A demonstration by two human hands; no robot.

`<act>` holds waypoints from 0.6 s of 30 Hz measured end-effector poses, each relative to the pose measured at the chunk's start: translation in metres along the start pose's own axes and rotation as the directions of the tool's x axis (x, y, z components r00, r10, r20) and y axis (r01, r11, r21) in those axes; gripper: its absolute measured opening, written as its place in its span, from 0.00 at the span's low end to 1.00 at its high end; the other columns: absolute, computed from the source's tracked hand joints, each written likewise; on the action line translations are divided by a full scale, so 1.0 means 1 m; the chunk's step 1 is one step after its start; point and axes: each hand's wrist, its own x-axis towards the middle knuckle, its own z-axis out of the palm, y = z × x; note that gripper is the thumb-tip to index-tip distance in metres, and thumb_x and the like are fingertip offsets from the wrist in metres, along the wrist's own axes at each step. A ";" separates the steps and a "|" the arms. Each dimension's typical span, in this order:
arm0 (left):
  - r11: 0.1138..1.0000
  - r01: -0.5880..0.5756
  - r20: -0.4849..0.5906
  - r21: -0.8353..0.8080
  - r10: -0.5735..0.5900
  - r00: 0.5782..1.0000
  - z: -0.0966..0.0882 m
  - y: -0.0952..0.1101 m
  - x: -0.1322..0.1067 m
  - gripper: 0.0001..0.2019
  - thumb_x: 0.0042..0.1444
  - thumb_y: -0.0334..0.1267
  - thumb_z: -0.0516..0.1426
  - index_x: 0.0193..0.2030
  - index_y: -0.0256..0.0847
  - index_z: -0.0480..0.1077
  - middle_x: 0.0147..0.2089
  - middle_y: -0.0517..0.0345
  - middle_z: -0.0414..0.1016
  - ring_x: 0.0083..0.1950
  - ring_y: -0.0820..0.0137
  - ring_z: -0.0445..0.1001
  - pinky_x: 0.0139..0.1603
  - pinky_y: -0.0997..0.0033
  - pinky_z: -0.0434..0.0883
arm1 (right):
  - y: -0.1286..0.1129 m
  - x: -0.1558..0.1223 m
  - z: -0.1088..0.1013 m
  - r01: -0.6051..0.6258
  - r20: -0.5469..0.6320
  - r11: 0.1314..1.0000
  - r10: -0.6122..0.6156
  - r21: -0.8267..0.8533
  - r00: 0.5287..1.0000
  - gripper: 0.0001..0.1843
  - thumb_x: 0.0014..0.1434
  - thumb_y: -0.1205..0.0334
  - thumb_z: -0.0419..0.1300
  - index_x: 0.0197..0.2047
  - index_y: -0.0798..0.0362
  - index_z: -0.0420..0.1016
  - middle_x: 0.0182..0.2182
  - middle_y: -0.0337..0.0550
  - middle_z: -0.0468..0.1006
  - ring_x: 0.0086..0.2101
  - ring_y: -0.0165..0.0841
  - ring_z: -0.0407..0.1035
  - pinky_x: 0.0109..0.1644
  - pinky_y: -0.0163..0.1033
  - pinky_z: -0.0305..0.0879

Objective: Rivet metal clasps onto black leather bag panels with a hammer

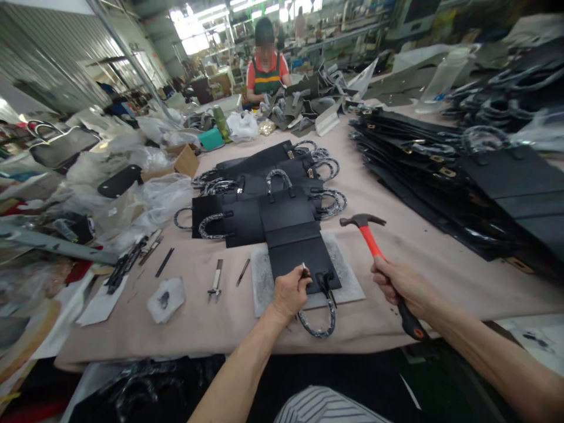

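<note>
My right hand [399, 285] is wrapped round the handle of a claw hammer [368, 235], its head raised off the cloth to the right of the work. A short metal punch [305, 270] stands in my closed left hand [291, 292], its lower end hidden by my fingers. Under that hand lies a black bag panel [293, 249] with a plastic-wrapped handle [318, 333] at the near edge and another handle [279, 182] at the far end. The panel's near half rests on a pale stone slab [346, 270].
More black panels [251, 214] with wrapped handles lie just beyond. A tall stack of panels [423, 176] fills the right. To the left are a pair of dividers [215, 282], a thin tool [243, 272] and a plastic tub [165, 299]. Across the table sits a person [267, 70].
</note>
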 end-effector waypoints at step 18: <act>0.999 -0.015 0.003 0.037 0.015 1.000 0.003 -0.007 -0.001 0.08 0.61 0.27 0.60 0.45 0.42 0.73 0.42 0.56 0.83 0.43 0.64 0.84 0.46 0.69 0.79 | -0.049 -0.095 0.020 0.553 0.067 0.371 -0.784 -0.746 0.617 0.28 0.68 0.33 0.37 0.29 0.43 0.60 0.17 0.40 0.63 0.17 0.34 0.53 0.25 0.43 0.44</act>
